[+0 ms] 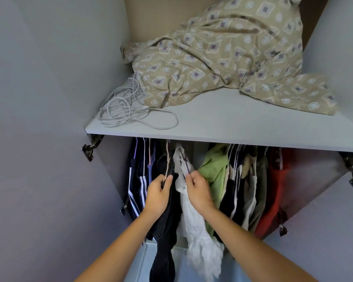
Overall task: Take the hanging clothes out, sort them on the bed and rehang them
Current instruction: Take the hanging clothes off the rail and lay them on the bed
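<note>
Hangers are being pinched at mid-frame, one per hand, probably so two garments can be lifted off together. The left hand point(158, 193) is curled round the hanger of a black garment point(164, 237); the right hand point(198, 191) grips the hanger of a white garment point(200, 247). Both pieces are hung below the shelf point(222, 127), pulled forward of the rest. Counted up top: one patterned duvet point(228, 55) at upper right, one white cable point(126, 107) coiled left of it. The packed row can't be counted reliably.

free: gap between white garment point(194, 216) and green shirt point(213, 167) | overhead: shelf point(243, 127)
</note>
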Demonstrator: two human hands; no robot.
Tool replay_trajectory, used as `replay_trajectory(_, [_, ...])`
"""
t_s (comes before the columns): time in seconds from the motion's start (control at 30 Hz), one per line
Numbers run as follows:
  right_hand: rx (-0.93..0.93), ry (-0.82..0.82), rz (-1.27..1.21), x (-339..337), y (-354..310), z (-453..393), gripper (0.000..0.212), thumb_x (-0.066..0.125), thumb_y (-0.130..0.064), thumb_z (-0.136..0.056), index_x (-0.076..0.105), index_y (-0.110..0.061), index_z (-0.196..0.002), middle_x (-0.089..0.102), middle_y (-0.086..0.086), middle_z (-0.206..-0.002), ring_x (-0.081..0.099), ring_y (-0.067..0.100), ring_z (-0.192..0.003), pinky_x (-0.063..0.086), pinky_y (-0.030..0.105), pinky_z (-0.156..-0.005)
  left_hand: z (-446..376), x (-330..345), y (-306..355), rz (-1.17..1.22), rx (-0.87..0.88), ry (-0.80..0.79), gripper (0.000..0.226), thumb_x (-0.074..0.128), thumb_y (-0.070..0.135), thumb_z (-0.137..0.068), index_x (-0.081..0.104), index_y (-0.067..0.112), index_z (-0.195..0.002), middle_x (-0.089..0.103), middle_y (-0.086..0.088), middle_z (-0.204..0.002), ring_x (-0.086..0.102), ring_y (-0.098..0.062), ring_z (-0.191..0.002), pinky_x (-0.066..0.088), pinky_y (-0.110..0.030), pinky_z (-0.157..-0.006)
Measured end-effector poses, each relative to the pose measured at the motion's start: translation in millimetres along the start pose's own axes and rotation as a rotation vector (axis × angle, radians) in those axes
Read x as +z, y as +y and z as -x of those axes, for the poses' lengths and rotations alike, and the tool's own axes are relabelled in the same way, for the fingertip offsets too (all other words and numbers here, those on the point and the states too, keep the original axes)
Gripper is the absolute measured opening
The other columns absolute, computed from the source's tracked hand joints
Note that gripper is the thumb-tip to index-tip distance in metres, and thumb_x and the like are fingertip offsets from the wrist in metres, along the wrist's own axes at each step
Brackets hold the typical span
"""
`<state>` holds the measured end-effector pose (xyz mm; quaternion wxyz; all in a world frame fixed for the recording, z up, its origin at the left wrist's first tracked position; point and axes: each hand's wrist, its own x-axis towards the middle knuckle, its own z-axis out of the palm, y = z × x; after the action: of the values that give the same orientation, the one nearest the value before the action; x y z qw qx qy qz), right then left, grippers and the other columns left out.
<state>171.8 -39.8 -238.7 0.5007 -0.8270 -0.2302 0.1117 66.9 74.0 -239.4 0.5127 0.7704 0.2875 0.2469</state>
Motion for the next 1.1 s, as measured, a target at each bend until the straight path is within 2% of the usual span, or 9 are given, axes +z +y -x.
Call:
replay_trajectory(0.17, [0.015, -0.045, -0.092, -19, 17, 74, 0.029, 0.048, -0.026, -0.109, 0.048, -0.012, -0.084, 0.049, -0.004, -0.065, 0.046, 0.01, -0.059, 0.046, 0.046, -0.065, 87, -6, 1, 0.015, -0.025, -0.019, 0.028, 0.057, 0.031, -0.108, 0.055, 0.014, -0.086, 0.042, 0.011, -0.065, 0.037, -0.008, -0.062, 0.035, -0.023, -0.059])
replay_trajectory(0.27, [0.034, -0.104, -0.129, -22, 19, 121, 0.022, 0.047, -0.025, -0.108, 0.05, -0.018, -0.087, 0.046, -0.007, -0.065, 0.044, 0.009, -0.059, 0.043, 0.04, -0.063, 143, -16, 4, -0.005, -0.062, 0.029, 0.032, 0.057, 0.031, -0.108, 0.052, 0.012, -0.082, 0.04, 0.012, -0.064, 0.034, -0.008, -0.061, 0.032, -0.023, -0.058])
replay_trajectory(0.37, [0.04, -0.198, -0.143, -16, 13, 170, 0.024, 0.046, -0.025, -0.107, 0.046, -0.016, -0.085, 0.044, -0.005, -0.067, 0.042, 0.01, -0.062, 0.043, 0.044, -0.066, 197, -37, 7, -0.043, -0.091, 0.083, 0.04, 0.056, 0.036, -0.108, 0.05, 0.01, -0.079, 0.039, 0.008, -0.063, 0.033, -0.01, -0.061, 0.031, -0.025, -0.058])
replay_trajectory(0.53, [0.008, -0.392, -0.16, 7, -7, 249, 0.026, 0.047, -0.023, -0.108, 0.045, -0.012, -0.084, 0.047, -0.003, -0.066, 0.041, 0.006, -0.056, 0.037, 0.033, -0.059, 282, -83, 3, -0.121, -0.156, 0.25, 0.052, 0.053, 0.039, -0.109, 0.044, 0.003, -0.073, 0.036, 0.005, -0.061, 0.033, -0.01, -0.059, 0.03, -0.024, -0.056])
replay_trajectory(0.7, [-0.043, -0.523, -0.167, 38, -24, 329, 0.027, 0.047, -0.025, -0.109, 0.045, -0.014, -0.085, 0.052, 0.001, -0.069, 0.046, 0.007, -0.06, 0.043, 0.036, -0.063, 365, -121, -7, -0.122, -0.249, 0.374, 0.049, 0.053, 0.034, -0.11, 0.041, 0.017, -0.066, 0.036, 0.013, -0.056, 0.033, -0.006, -0.056, 0.03, -0.021, -0.056])
replay_trajectory(0.77, [-0.065, -0.565, -0.164, 50, -28, 364, 0.026, 0.047, -0.025, -0.109, 0.045, -0.014, -0.085, 0.054, 0.007, -0.07, 0.045, 0.007, -0.059, 0.042, 0.039, -0.062, 397, -136, -14, -0.103, -0.275, 0.414, 0.049, 0.053, 0.034, -0.11, 0.041, 0.012, -0.067, 0.035, 0.012, -0.058, 0.034, -0.007, -0.058, 0.03, -0.024, -0.057])
replay_trajectory(0.87, [-0.094, -0.628, -0.179, 70, -38, 419, 0.026, 0.045, -0.024, -0.109, 0.044, -0.014, -0.085, 0.052, 0.014, -0.073, 0.041, 0.008, -0.059, 0.036, 0.034, -0.058, 449, -167, -27, -0.073, -0.292, 0.496, 0.05, 0.053, 0.034, -0.11, 0.043, 0.002, -0.072, 0.036, 0.006, -0.06, 0.034, -0.009, -0.059, 0.03, -0.028, -0.057])
replay_trajectory(1.03, [-0.108, -0.725, -0.177, 111, -57, 530, 0.026, 0.042, -0.021, -0.11, 0.043, -0.017, -0.084, 0.048, -0.004, -0.066, 0.042, 0.006, -0.058, 0.037, 0.025, -0.057, 556, -230, -46, -0.103, -0.338, 0.59, 0.048, 0.055, 0.034, -0.109, 0.045, 0.006, -0.071, 0.033, 0.011, -0.058, 0.03, -0.01, -0.057, 0.027, -0.03, -0.055])
replay_trajectory(1.1, [-0.116, -0.76, -0.183, 128, -68, 576, 0.027, 0.042, -0.02, -0.111, 0.043, -0.016, -0.084, 0.05, -0.005, -0.067, 0.044, 0.006, -0.058, 0.038, 0.023, -0.057, 600, -254, -52, -0.124, -0.361, 0.598, 0.047, 0.056, 0.034, -0.109, 0.049, 0.007, -0.071, 0.034, 0.013, -0.056, 0.03, -0.008, -0.055, 0.027, -0.028, -0.053])
